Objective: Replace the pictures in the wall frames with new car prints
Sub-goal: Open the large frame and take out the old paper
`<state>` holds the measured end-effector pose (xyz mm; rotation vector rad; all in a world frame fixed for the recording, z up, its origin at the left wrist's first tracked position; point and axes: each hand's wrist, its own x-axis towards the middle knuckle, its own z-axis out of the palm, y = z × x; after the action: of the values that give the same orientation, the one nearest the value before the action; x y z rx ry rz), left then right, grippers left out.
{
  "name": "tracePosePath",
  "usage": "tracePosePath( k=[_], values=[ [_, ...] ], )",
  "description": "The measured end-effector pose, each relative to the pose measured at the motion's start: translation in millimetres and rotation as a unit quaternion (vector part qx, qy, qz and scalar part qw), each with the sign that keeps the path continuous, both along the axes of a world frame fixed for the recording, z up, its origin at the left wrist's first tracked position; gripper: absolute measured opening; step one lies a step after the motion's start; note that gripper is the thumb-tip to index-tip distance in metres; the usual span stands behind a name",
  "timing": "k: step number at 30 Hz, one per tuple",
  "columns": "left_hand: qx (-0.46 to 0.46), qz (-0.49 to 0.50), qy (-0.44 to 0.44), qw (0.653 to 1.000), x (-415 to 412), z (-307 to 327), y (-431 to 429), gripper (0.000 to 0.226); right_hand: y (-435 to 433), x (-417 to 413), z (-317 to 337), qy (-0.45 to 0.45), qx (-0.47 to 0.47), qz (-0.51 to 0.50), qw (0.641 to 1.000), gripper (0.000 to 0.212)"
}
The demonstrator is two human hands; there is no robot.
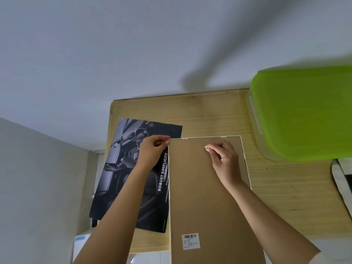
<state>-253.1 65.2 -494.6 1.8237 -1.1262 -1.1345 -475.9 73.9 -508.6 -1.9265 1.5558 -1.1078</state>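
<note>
A white picture frame (244, 159) lies face down on the wooden table (285, 197), its brown backing board (198, 197) up, with a barcode sticker (191, 241) near the close end. My left hand (153, 152) pinches the frame's far left corner, at a small tab. My right hand (222, 155) rests on the backing board near the far edge, fingers curled and fingertips pressed on the board. A dark car interior print (133, 187) reading "ROBUST SIMPLICITY" lies flat to the left, partly under the frame and my left forearm.
A clear storage box with a green lid (304, 113) stands at the table's far right. A white and black object (342, 180) lies at the right edge. White walls rise behind and to the left. A white item with blue tape (81, 242) sits below the table's left end.
</note>
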Motion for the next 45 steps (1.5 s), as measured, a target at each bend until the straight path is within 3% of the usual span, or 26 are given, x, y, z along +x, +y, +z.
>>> tracePosePath(
  k=[14,19,24,27,32,37,45],
  values=[
    [-0.01,0.012,0.029,0.999,-2,3,5,0.015,-3,-1,8,-0.017,-0.022,0.0,1.0,0.015],
    [0.006,0.021,0.005,1.0,-4,3,4,0.015,-3,1,7,-0.014,-0.017,0.005,1.0,0.016],
    [-0.052,0.054,-0.059,0.995,-17,20,18,0.028,-3,1,10,-0.017,-0.011,-0.001,1.0,0.013],
    [-0.064,0.023,-0.005,0.998,-32,31,36,0.034,-4,3,12,-0.028,-0.014,-0.008,0.999,0.011],
    [-0.035,-0.002,0.164,0.986,-47,31,59,0.061,-6,7,17,-0.038,-0.022,-0.017,0.999,0.01],
    [-0.036,0.019,0.224,0.974,-54,33,66,0.062,-2,7,19,-0.035,0.009,-0.03,0.999,0.017],
    [-0.039,0.081,0.275,0.957,-40,30,71,0.057,18,-25,22,-0.006,0.162,-0.077,0.984,0.037]
  ],
)
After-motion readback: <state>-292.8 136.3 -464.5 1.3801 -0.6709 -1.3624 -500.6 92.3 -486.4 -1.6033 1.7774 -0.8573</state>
